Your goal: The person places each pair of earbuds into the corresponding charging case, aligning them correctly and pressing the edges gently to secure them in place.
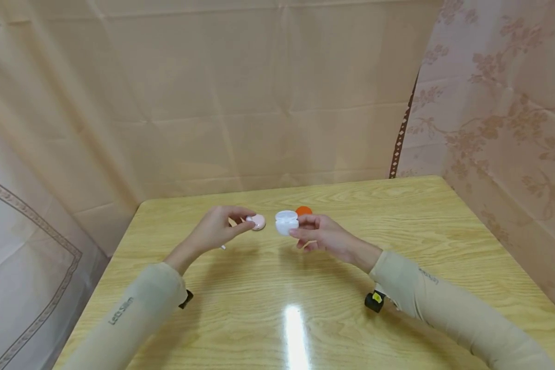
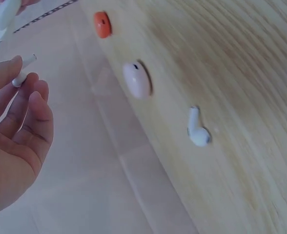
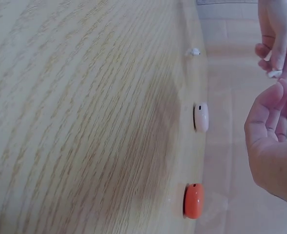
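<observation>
My left hand (image 1: 217, 227) pinches a white wireless earbud (image 2: 20, 79) between thumb and fingertips, its stem pointing outward in the left wrist view. My right hand (image 1: 326, 236) grips a white earbud charging case (image 1: 287, 226), its lid raised. The two hands face each other above the table, a small gap between the earbud and the case. Another white earbud (image 2: 198, 135) lies on the tabletop, mostly covered by the left hand in the head view. Whether the case holds anything inside is too small to tell.
A pink rounded case (image 2: 136, 79) and an orange one (image 3: 194, 201) sit toward the far edge of the wooden table (image 1: 240, 308). Behind the table hangs a beige curtain (image 1: 259, 103). Patterned cloth (image 1: 513, 128) borders the right side.
</observation>
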A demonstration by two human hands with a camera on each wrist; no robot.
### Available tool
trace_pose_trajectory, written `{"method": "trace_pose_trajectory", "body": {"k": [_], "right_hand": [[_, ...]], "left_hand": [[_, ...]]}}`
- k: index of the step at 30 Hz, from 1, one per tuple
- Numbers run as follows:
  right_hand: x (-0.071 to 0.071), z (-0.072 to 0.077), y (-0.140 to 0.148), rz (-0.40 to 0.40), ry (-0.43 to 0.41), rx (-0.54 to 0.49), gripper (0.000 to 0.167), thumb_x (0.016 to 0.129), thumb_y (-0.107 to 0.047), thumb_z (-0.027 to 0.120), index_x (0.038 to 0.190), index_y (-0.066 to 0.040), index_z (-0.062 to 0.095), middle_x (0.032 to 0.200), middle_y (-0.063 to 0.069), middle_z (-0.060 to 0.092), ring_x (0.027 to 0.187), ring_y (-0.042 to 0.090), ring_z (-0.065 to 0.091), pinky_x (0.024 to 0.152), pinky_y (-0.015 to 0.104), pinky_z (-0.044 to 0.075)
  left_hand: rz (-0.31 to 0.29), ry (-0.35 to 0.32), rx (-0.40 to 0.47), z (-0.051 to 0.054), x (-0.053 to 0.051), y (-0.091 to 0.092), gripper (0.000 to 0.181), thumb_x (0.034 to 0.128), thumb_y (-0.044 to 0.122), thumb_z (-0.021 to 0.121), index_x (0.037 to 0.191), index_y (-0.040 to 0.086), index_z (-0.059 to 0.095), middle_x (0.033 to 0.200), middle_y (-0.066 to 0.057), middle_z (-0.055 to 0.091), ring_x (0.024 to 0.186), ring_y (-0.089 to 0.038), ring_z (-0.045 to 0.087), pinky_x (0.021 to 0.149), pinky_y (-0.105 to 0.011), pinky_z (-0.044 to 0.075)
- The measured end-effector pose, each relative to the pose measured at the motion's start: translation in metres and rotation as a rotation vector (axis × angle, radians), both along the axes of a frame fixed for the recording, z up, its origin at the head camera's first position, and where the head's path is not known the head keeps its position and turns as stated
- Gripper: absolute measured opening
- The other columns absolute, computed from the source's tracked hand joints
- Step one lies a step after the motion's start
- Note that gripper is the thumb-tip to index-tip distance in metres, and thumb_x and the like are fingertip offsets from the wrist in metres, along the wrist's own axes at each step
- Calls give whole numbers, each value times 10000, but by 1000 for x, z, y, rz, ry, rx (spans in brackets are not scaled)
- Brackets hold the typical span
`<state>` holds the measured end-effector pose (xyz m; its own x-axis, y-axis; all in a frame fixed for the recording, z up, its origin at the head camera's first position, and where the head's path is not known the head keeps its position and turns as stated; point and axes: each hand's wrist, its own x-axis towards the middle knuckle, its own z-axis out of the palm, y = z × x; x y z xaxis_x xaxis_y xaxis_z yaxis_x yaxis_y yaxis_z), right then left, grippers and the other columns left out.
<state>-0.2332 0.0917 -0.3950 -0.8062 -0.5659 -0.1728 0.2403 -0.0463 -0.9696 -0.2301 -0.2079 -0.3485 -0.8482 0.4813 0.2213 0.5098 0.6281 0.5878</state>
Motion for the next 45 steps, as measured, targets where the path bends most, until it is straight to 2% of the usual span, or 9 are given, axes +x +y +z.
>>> {"method": "trace_pose_trajectory", "body": {"k": [4, 9, 12, 19, 26, 30, 38, 45], "right_hand": [[0, 0, 0, -6, -4, -9, 339, 964, -151, 710, 1243, -11, 578, 1156, 167, 654, 822, 192, 656, 755, 332, 565], [-1, -1, 1, 0, 2, 3, 340, 964, -164, 715, 1239, -16, 581, 1097, 95, 678, 847, 207, 662, 772, 339, 562], [0, 0, 1, -1, 3, 11, 338, 962, -159, 717, 1238, -20, 581, 1110, 108, 675, 861, 221, 665, 764, 328, 559], [1, 3, -1, -7, 10, 29, 314, 960, -142, 713, 1216, -16, 581, 1136, 156, 658, 846, 220, 664, 713, 289, 550], [0, 3, -3, 2, 20, 41, 330, 946, -136, 731, 1216, -13, 587, 1135, 194, 646, 829, 228, 668, 683, 280, 539], [0, 3, -3, 12, 36, 51, 348, 945, -153, 738, 1227, -12, 591, 1085, 140, 669, 820, 210, 665, 678, 273, 537], [-2, 3, -3, 28, 90, 80, 369, 945, -189, 749, 1243, -22, 610, 1105, 99, 670, 838, 215, 662, 703, 294, 541], [-1, 5, -3, 38, 116, 91, 360, 947, -219, 748, 1234, -42, 622, 1125, 96, 660, 854, 223, 658, 732, 322, 544]], "left_hand": [[-12, -30, 43, 6, 2, 7, 265, 936, 237, 760, 1177, 126, 760, 963, 67, 742, 846, -112, 665, 662, -314, 555], [-31, -59, 77, 13, 4, 15, 318, 930, 254, 770, 1213, 114, 733, 955, 86, 731, 853, -115, 665, 664, -320, 569], [-35, -74, 96, 15, 5, 17, 358, 922, 264, 780, 1238, 111, 712, 978, 73, 727, 853, -117, 671, 669, -323, 574], [-67, -105, 151, 20, 7, 23, 235, 899, 219, 804, 1099, 111, 745, 955, 44, 727, 838, -143, 677, 677, -340, 571], [-127, -67, 175, 24, 7, 33, 251, 893, 193, 807, 1111, 73, 772, 1006, 17, 747, 820, -132, 680, 659, -331, 573], [-144, -60, 180, 25, 7, 39, 254, 905, 198, 796, 1125, 72, 773, 1012, 29, 749, 822, -126, 682, 654, -326, 572], [-194, -24, 156, 27, 4, 53, 263, 921, 172, 775, 1161, 64, 765, 1006, 6, 759, 798, -112, 681, 667, -349, 572], [-218, 11, 96, 29, 1, 61, 271, 933, 182, 762, 1179, 68, 758, 1048, 6, 757, 808, -81, 677, 665, -290, 557]]}}
